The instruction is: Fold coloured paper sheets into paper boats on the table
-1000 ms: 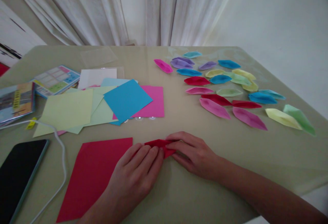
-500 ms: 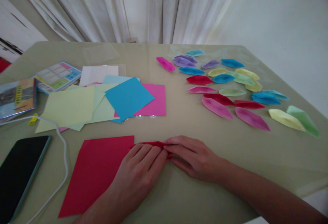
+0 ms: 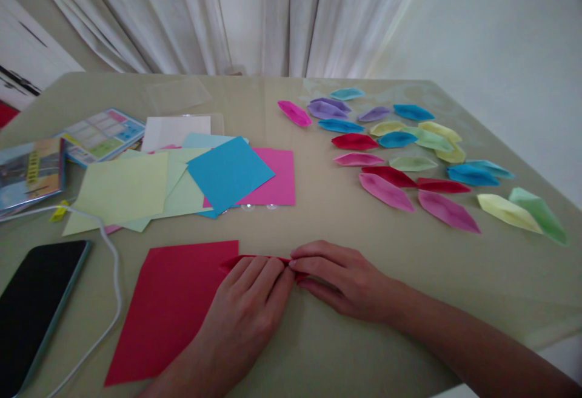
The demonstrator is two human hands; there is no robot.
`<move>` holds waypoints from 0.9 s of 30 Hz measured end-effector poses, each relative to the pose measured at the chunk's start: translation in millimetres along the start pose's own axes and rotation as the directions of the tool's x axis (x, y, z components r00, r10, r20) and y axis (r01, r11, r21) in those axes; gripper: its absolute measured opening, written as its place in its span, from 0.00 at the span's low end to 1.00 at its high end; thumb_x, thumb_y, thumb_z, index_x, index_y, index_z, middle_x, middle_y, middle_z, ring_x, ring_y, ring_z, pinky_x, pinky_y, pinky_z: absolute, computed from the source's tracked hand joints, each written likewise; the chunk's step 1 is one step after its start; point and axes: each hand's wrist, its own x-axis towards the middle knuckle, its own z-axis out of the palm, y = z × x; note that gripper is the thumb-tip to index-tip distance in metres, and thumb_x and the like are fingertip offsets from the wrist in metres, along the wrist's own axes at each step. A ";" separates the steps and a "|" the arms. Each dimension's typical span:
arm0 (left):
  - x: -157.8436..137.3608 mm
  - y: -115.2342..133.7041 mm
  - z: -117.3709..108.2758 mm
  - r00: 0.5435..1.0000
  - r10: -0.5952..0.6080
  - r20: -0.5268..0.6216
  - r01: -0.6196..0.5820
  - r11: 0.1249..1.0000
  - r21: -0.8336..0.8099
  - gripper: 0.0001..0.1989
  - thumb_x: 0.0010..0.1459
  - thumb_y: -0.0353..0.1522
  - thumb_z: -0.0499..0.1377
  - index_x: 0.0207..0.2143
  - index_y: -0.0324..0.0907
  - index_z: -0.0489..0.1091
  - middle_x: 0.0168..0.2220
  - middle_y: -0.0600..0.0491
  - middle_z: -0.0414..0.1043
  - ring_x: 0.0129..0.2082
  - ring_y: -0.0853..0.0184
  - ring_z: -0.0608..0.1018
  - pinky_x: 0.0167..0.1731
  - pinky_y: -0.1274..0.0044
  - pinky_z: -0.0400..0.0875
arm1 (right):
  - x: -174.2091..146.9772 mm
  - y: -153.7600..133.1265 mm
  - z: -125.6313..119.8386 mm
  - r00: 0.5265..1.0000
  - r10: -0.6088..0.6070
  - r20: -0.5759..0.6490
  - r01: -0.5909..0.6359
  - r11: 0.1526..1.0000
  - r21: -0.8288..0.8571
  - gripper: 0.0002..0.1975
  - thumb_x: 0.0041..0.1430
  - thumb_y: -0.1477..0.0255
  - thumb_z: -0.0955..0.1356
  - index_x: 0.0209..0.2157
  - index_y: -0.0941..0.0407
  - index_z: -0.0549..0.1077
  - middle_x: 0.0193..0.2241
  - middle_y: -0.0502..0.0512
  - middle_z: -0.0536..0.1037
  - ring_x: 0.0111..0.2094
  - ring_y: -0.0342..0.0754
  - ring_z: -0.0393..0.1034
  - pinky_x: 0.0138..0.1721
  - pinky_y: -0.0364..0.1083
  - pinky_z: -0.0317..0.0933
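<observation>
The table [image 3: 318, 355] has a smooth, pale greenish-beige top with a faint sheen. Beyond its far edge hang light curtains [image 3: 182, 16], parted over a white panel [image 3: 239, 19]; a plain pale wall [image 3: 513, 52] rises on the right. Near the front edge, the red fold [image 3: 231, 262] lies under both hands: the left hand [image 3: 254, 301] has its fingers closed over it, and the right hand [image 3: 341, 276] pinches its right end. The red sheet [image 3: 177, 307] lies flat, partly under the left arm. Coloured sheets [image 3: 122, 192] overlap farther back, and folded pieces [image 3: 448, 210] spread at right. A booklet [image 3: 50, 170] bears dark characters on yellow, too blurred to read. The phone [image 3: 40, 307] shows a black screen.
</observation>
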 end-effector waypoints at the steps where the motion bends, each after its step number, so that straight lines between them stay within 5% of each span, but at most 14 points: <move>1: -0.3 0.7 0.0 1.000 0.003 0.013 -0.003 1.000 0.013 0.16 0.74 0.24 0.47 0.45 0.34 0.75 0.38 0.46 0.76 0.35 0.58 0.77 0.36 0.65 0.74 | 0.1 0.2 0.2 1.000 -0.002 0.001 0.002 1.000 0.001 0.12 0.75 0.73 0.68 0.56 0.59 0.74 0.51 0.63 0.81 0.50 0.48 0.78 0.54 0.45 0.75; 6: -4.3 1.3 -0.7 0.998 0.009 0.061 -0.011 0.999 0.045 0.16 0.72 0.23 0.47 0.46 0.33 0.75 0.39 0.44 0.77 0.36 0.56 0.78 0.35 0.65 0.76 | -1.0 1.6 0.3 1.000 -0.014 0.001 0.014 1.000 -0.022 0.12 0.75 0.72 0.68 0.56 0.60 0.73 0.51 0.62 0.81 0.50 0.48 0.78 0.53 0.45 0.74; 21: -5.2 1.2 -3.5 1.000 0.021 -0.024 -0.018 0.992 0.121 0.21 0.73 0.22 0.43 0.42 0.36 0.76 0.37 0.46 0.79 0.34 0.59 0.79 0.33 0.67 0.75 | -0.1 -0.8 2.0 0.996 -0.077 -0.041 0.071 0.989 -0.132 0.04 0.75 0.73 0.68 0.47 0.57 0.75 0.35 0.56 0.84 0.35 0.47 0.79 0.40 0.45 0.73; 27: -6.8 0.0 -1.8 1.000 -0.017 -0.026 0.018 0.999 0.039 0.18 0.75 0.25 0.45 0.40 0.37 0.75 0.36 0.47 0.79 0.35 0.58 0.79 0.35 0.65 0.73 | 1.5 -1.6 -3.1 0.990 -0.141 -0.027 0.132 0.969 -0.209 0.06 0.74 0.77 0.66 0.45 0.57 0.77 0.35 0.56 0.85 0.34 0.47 0.78 0.37 0.46 0.72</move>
